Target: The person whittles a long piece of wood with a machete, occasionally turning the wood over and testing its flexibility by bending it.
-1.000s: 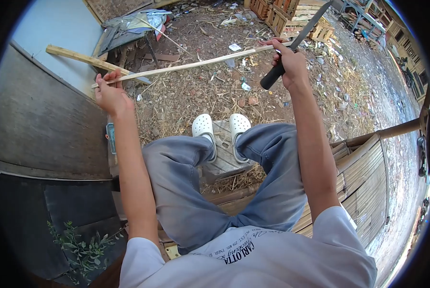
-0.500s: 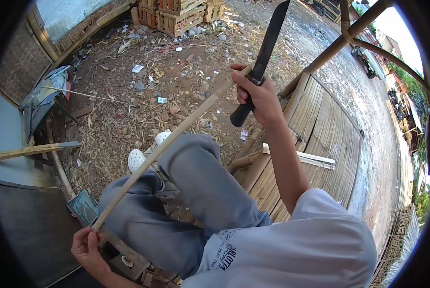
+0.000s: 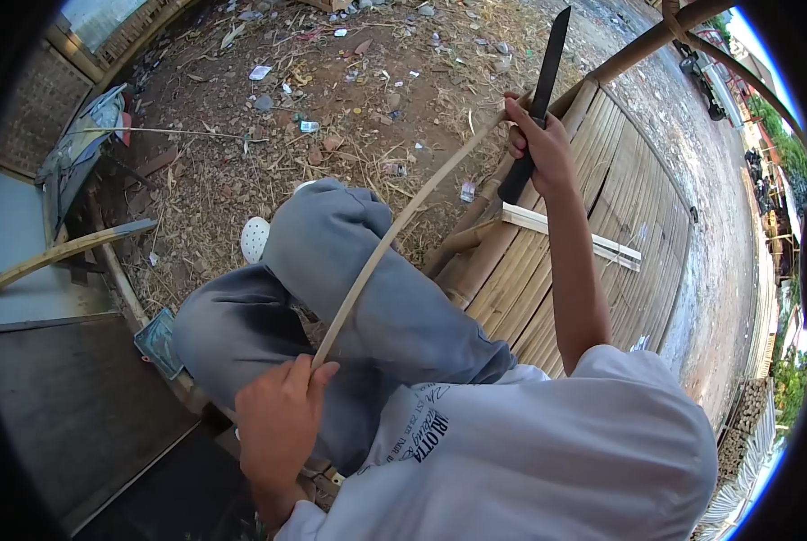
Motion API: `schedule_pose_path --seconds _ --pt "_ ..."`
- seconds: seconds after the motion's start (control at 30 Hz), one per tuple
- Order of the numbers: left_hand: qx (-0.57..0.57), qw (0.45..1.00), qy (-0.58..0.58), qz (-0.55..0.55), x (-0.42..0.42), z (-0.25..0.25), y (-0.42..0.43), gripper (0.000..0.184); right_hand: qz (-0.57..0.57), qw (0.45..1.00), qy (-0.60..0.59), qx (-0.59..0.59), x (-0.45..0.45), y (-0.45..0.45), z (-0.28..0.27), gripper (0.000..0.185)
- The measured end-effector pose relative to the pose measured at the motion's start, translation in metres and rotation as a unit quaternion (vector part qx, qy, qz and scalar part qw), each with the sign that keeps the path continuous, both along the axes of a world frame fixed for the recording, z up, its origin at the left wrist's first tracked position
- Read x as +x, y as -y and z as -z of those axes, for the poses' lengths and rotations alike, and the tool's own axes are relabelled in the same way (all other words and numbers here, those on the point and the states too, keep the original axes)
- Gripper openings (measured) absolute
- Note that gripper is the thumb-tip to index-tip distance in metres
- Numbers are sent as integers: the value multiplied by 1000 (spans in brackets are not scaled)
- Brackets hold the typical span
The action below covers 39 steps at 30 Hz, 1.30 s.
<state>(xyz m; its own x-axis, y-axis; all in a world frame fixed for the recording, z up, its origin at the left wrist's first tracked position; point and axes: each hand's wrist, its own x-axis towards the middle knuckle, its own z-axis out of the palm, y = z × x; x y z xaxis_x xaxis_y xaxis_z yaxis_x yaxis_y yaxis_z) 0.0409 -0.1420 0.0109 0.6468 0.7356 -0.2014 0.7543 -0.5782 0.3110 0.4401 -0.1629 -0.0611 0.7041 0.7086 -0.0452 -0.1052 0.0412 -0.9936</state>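
A long thin pale strip (image 3: 410, 209), looking like bamboo or wood, curves across my bent knees. Its lower end is gripped by my left hand (image 3: 280, 419), near my thigh. My right hand (image 3: 542, 144), raised at the upper right, is closed round a large knife (image 3: 555, 61) with a black handle and dark blade pointing up. The strip's upper end is at the fingers of that same hand, beside the blade.
To the right lies a slatted bamboo bench (image 3: 547, 279) with pale strips (image 3: 573, 236) on it. A bamboo post (image 3: 638, 50) slants at the upper right. Littered ground (image 3: 349, 108) is ahead, a teal tray (image 3: 160, 343) at left.
The view has turned right. My left hand has moved inward to my thigh with its end of the strip, which now bends more. The knife stays in my right hand.
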Motion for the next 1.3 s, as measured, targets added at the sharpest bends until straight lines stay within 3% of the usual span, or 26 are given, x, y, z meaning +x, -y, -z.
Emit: schedule_pose_path --seconds 0.07,0.2,0.27,0.3,0.33,0.37,0.4,0.43,0.5,0.6,0.63,0.73,0.8,0.9,1.03,1.13,1.2,1.3 --pt "-86 994 54 37 5 11 -2 31 28 999 -11 -26 -8 -7 -7 37" --pt "-196 973 124 -21 7 17 -3 29 37 999 -33 -1 -33 -12 -19 38" --pt "-275 923 243 -113 10 18 2 29 11 996 -86 18 -52 -9 -23 36" --pt "-272 922 240 -131 11 19 3 29 -7 996 -90 14 -65 -8 -23 35" --pt "-332 878 290 -188 12 21 3 30 -24 995 -98 9 -79 -9 -22 35" --pt "-388 823 336 -242 12 23 5 31 -70 995 39 -67 -94 -8 -22 33" --pt "-386 821 332 -257 11 26 5 31 -110 968 177 -137 -108 -6 -20 32" --pt "-422 797 349 -254 10 31 4 32 -118 968 173 -139 -120 -5 -20 32" --pt "-456 771 367 -250 10 37 5 33 -253 855 412 -187 -139 -5 -20 25" --pt "-418 798 369 -228 16 42 11 32 -316 829 438 -143 -151 -7 -11 17" --pt "-376 829 361 -203 18 43 16 33 -342 803 455 -175 -152 -8 -13 12" --pt "-293 876 337 -182 18 41 30 35 -306 761 525 -228 -139 -29 2 15" --pt "-251 893 325 -186 13 35 38 36 -232 781 509 -279 -106 -64 13 18" --pt "-300 889 279 -204 3 31 38 28 -131 819 501 -248 -52 -91 39 26" --pt "-344 849 315 -248 -3 38 41 30 -60 881 412 -225 -45 -65 44 30" --pt "-393 800 362 -273 -5 41 45 33 -26 894 372 -250 -45 -9 53 27" --pt "-399 739 426 -337 -10 41 44 31 -18 881 362 -304 -47 41 65 30" --pt "-408 697 469 -357 -14 40 47 25 -36 844 333 -418 -59 128 96 37"
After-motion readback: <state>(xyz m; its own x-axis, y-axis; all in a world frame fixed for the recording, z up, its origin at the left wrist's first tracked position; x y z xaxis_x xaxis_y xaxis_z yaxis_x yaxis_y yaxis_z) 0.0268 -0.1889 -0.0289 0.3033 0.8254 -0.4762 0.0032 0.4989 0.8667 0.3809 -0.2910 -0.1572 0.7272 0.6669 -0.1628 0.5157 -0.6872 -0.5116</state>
